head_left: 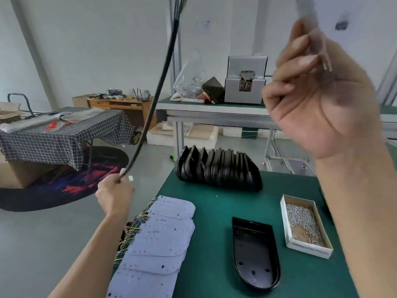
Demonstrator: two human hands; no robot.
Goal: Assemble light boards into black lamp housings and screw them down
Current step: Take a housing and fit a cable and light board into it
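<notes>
Housing (255, 252) lies empty at 5 o'clock; left hand (115, 191) grips cable (159, 87), right hand (318, 93) clutches something blurred: free both hands, then seat a board (159, 235).

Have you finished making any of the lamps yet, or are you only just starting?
Only just starting. No lamp looks finished: one black housing lies open and empty on the green table. Right now the left hand grips a hanging black cable and the right hand holds something blurred. Left to do: the light boards, the stacked housings, and the screws.
</notes>
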